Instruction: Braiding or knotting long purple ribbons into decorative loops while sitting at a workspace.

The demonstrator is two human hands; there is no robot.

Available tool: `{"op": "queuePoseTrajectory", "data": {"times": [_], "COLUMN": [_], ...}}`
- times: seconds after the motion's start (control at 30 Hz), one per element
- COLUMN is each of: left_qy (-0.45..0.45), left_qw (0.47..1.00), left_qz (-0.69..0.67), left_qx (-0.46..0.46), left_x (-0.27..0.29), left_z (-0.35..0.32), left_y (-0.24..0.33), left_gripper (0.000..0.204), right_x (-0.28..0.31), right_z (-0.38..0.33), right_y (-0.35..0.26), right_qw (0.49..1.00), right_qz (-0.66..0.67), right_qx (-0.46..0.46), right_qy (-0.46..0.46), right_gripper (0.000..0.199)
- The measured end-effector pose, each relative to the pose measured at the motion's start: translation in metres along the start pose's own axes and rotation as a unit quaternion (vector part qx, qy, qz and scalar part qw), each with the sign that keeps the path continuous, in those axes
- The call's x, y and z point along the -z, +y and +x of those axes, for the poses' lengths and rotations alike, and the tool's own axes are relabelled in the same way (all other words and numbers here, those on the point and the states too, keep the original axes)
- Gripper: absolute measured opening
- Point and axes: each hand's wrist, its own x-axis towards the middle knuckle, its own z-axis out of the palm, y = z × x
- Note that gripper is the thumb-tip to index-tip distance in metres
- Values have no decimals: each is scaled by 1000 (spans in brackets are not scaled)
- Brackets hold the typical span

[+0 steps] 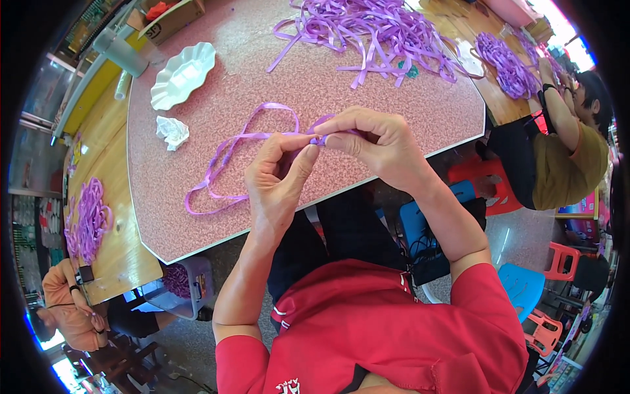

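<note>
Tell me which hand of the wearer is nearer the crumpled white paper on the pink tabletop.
Left. The left hand is right of the crumpled white paper, with a loop of purple ribbon between; the right hand is farther right.

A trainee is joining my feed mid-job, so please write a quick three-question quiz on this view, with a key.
1. Is the purple strap pinched by one hand or two?
2. True or false: the large purple pile lies at the near edge of the pink tabletop, by the person's lap.
3. Fill in: just beyond the crumpled white paper sits a white, wavy-edged ____.

Key
1. Two: the left hand and right hand both have fingertips on it, close together.
2. False: the large purple pile lies on the far side of the pink tabletop, beyond the hands.
3. Dish.
</note>
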Motion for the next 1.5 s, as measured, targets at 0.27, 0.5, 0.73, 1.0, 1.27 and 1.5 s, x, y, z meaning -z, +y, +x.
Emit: {"op": "queuePoseTrajectory", "data": {"times": [0.27, 0.5, 0.73, 1.0, 1.27, 1.5], "left_qy": [-7, -14, -17, -39, -34, -20], "left_qw": [1000, 1000, 1000, 998, 995, 990], "left_qz": [2, 18, -12, 19, 53, 107], "left_qx": [-17, -16, -16, -53, -74, -94], "left_x": [-1, 2, 2, 0, 1, 0], "left_z": [-1, -1, -3, -3, -2, -4], "left_y": [-1, 0, 2, 4, 1, 4], "left_gripper": [11, 11, 10, 11, 11, 13], "right_x": [-3, -3, -2, 0, -6, -8], "right_z": [-1, -5, -8, -10, -11, -12], "right_y": [0, -3, -6, -2, -11, -10], "right_qw": [993, 993, 991, 926, 984, 996], "right_qz": [-83, -81, 99, 318, 135, -66], "right_qx": [78, 67, -93, -201, -109, 29], "right_qy": [42, 45, 22, 7, 40, 51], "right_gripper": [17, 17, 14, 20, 14, 14]}}
